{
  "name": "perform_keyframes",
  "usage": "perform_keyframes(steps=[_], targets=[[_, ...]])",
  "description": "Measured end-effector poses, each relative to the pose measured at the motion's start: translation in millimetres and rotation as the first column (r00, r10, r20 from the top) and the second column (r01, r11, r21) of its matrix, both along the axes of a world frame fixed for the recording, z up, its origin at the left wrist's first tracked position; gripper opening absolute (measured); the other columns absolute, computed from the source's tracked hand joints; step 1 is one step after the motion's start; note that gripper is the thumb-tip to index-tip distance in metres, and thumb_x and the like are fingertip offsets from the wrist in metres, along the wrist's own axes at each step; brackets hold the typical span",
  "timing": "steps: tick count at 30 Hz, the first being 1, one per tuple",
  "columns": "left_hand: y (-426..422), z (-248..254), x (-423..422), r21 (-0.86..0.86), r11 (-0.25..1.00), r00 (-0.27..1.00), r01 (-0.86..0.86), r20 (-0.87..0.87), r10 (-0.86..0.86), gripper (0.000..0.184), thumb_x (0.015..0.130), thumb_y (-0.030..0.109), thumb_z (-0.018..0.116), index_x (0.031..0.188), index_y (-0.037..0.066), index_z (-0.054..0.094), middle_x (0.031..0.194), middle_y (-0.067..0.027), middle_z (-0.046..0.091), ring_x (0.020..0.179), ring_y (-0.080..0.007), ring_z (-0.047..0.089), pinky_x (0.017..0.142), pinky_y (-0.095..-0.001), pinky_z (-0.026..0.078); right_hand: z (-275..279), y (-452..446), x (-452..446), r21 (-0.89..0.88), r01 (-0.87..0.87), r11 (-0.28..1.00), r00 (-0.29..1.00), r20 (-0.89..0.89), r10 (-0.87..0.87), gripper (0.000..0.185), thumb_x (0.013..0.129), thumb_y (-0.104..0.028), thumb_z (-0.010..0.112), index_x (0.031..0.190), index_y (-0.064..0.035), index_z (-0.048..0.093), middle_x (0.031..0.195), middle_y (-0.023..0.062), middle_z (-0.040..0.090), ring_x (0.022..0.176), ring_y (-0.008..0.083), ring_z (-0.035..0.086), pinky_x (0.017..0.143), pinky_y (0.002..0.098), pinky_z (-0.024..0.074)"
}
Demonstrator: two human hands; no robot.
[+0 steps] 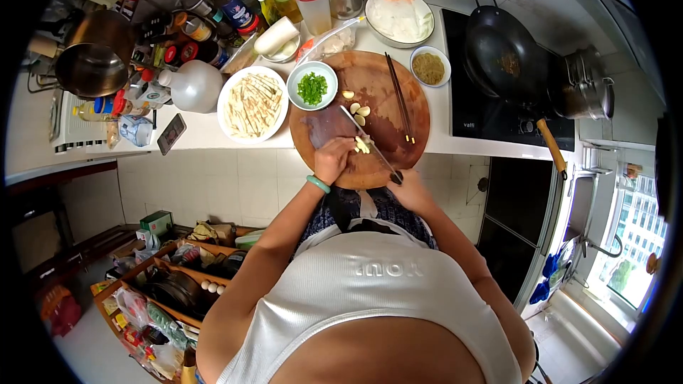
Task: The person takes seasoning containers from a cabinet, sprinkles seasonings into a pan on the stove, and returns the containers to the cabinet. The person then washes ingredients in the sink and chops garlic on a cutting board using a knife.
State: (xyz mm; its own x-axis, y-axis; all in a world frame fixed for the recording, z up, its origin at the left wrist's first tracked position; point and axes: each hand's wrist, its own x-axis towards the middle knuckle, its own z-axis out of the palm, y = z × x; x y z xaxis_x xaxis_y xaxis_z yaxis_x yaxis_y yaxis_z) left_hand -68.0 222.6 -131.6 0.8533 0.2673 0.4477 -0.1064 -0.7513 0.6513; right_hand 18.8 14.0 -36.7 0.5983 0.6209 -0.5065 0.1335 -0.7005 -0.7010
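Observation:
My right hand [408, 190] is closed round the black handle of a kitchen knife [371, 144], whose blade slants up and left over the round wooden cutting board [320, 153]. On the left side of the blade my left hand [334, 160], with a green bangle at the wrist, has its fingers bent and pressed on garlic at the board's near part. Pale cut garlic [362, 145] shows by the fingertips and blade. Beyond the knife tip lie several whole garlic cloves [361, 111]. A pair of dark chopsticks [399, 96] rests on the board's right side.
A bowl of chopped green onion [311, 89] overlaps the board's left edge. Left of it stands a plate of pale strips [253, 105]. A small bowl of brownish strands [428, 69] and a black wok [501, 53] on the cooktop are to the right. Bottles and jars crowd the back left.

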Motion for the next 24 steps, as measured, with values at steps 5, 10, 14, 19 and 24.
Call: perform_keyframes(steps=[5, 10, 14, 19, 24], targets=[[16, 28, 41, -0.074, 0.979, 0.978, -0.189, -0.105, 0.181, 0.025, 0.079, 0.001, 0.064, 0.103, 0.006, 0.067, 0.106, -0.0083, 0.067, 0.096, -0.0315, 0.061, 0.083, -0.0369, 0.050, 19, -28, 7, -0.001, 0.063, 0.998, 0.997, 0.035, -0.063, 0.023, 0.074, -0.017, 0.063, 0.075, 0.0063, 0.058, 0.067, 0.0257, 0.056, 0.061, 0.0405, 0.056, 0.060, 0.0433, 0.0459], [27, 22, 59, -0.024, 0.999, 0.993, -0.046, -0.106, 0.043, 0.036, 0.078, -0.004, 0.061, 0.113, 0.006, 0.064, 0.117, -0.0093, 0.063, 0.103, -0.0313, 0.057, 0.088, -0.0373, 0.048, 15, -55, 6, -0.068, -0.041, 0.997, 0.999, 0.018, 0.042, 0.025, 0.073, -0.019, 0.063, 0.071, 0.0055, 0.057, 0.066, 0.0251, 0.056, 0.060, 0.0396, 0.055, 0.060, 0.0427, 0.0462], [34, 8, 60, -0.010, 1.000, 0.998, -0.006, -0.056, 0.006, 0.029, 0.079, -0.002, 0.062, 0.107, 0.001, 0.064, 0.108, -0.0127, 0.064, 0.098, -0.0322, 0.059, 0.085, -0.0384, 0.049, 6, -62, 1, -0.123, -0.200, 0.972, 0.979, 0.026, 0.205, 0.028, 0.074, -0.024, 0.063, 0.071, 0.0033, 0.060, 0.068, 0.0239, 0.059, 0.063, 0.0402, 0.058, 0.063, 0.0446, 0.0479], [43, 20, 32, 0.062, 0.997, 0.997, -0.038, -0.064, 0.042, 0.020, 0.082, 0.002, 0.063, 0.102, 0.001, 0.065, 0.101, -0.0136, 0.063, 0.092, -0.0316, 0.060, 0.081, -0.0386, 0.049, -14, -60, -5, -0.119, -0.212, 0.970, 0.973, 0.071, 0.221, 0.028, 0.075, -0.025, 0.063, 0.072, 0.0023, 0.062, 0.069, 0.0227, 0.061, 0.066, 0.0409, 0.059, 0.065, 0.0460, 0.0486], [28, 34, -6, 0.121, 0.992, 0.993, -0.027, -0.107, 0.040, 0.014, 0.083, 0.004, 0.064, 0.097, 0.003, 0.066, 0.095, -0.0112, 0.064, 0.082, -0.0314, 0.062, 0.073, -0.0369, 0.052, -23, -51, -1, -0.134, -0.088, 0.987, 0.996, -0.006, 0.088, 0.028, 0.074, -0.025, 0.062, 0.074, 0.0027, 0.062, 0.072, 0.0235, 0.062, 0.068, 0.0417, 0.060, 0.067, 0.0468, 0.0488]])
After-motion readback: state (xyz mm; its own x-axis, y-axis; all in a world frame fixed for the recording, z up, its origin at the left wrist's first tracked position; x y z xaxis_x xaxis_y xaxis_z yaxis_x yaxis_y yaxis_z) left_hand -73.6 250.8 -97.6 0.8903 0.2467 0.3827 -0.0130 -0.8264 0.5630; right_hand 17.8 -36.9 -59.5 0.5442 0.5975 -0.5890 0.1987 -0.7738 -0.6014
